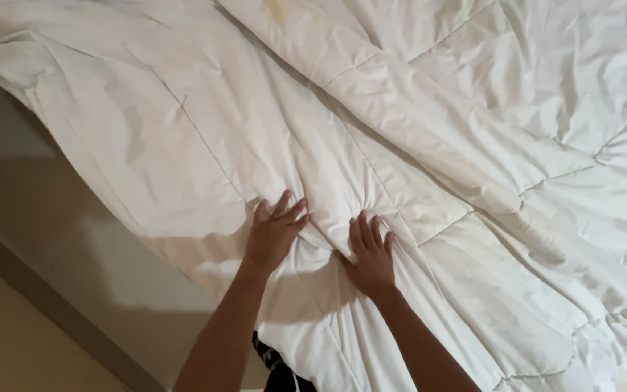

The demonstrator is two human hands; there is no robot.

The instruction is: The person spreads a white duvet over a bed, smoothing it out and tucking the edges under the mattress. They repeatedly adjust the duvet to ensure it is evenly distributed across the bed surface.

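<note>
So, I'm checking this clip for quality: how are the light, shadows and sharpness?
Head view: soft, warm, dim light; the white quilt casts a broad shadow on the floor at left; no glare; left hand and right hand look reasonably sharp, seams readable.

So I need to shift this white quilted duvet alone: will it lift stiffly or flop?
Probably floppy: the duvet bunches into folds where the left hand and right hand press it. Likely bulky but light, being puffy. Its draped edge may slide off.
</note>
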